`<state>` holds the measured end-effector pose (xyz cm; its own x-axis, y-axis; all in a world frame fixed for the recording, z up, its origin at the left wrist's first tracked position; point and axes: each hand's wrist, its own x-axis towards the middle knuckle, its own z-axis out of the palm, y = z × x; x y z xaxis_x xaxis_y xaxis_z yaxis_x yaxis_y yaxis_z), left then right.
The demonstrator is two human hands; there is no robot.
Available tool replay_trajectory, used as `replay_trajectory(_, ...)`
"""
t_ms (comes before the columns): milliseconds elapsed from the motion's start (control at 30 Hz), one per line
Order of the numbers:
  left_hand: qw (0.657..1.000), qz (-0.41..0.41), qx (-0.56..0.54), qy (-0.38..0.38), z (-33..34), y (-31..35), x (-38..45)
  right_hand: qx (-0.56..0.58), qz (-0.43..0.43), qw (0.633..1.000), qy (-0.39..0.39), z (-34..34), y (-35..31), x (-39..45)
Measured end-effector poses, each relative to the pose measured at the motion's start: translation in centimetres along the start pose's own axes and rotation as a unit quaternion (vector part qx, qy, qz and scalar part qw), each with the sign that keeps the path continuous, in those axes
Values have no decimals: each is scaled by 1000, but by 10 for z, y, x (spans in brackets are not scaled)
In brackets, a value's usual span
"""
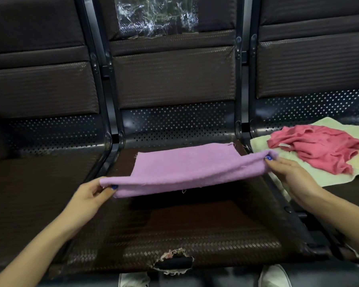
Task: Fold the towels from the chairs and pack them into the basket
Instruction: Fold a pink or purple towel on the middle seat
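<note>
Both hands, left [89,195] and right [286,168], pinch the folded purple towel [184,168], its long axis nine-to-three. Shoes at six are cut off

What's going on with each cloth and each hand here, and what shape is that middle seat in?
Purple towel: folded over, near edge lifted, far edge on the middle seat.
Left hand: pinches the towel's left corner.
Right hand: pinches its right corner.
Pink towel: crumpled, unfolded.
Pale green towel: spread flat under the pink one.
Middle seat: torn at the front edge.

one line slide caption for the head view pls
Both hands, left and right, hold a folded purple towel over the middle seat.
</note>
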<state>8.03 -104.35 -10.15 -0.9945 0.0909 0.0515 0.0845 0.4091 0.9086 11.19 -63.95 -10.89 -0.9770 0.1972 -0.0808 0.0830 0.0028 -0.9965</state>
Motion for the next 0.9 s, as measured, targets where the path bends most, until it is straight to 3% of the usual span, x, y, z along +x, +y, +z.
replay_trajectory(100, 993, -20, -117, -14, -10, 30, -20, 63, -20, 996, -52, -6, -15, -8)
replay_trajectory(167, 979, -80, -173, -69, -20, 34, -33, 73, 26, 994, -80, -17, -16, -13)
replay_trajectory(300, 931, -218, -163, -245, -37, 31, -46, 7, 175, 975, -138, -37, -6, -24)
replay_trajectory(367, 918, -237, -152, -281, -39, 26, -45, 3, 208, 965, -160, -41, -1, -28)
replay_trajectory(600, 946, -236, -111, -194, -22, -2, -12, -47, 251, 962, -98, -25, 9, 0)
replay_trajectory(700, 955, -242, -42, -168, -5, -12, 8, -103, 267, 958, -36, -9, 14, 14)
replay_trajectory(800, 942, -266, 76, -189, 14, -24, 22, -171, 266, 948, 3, 1, 32, 30)
replay_trajectory(900, 933, -295, 120, -170, 21, -29, 33, -218, 261, 940, 19, 8, 40, 38)
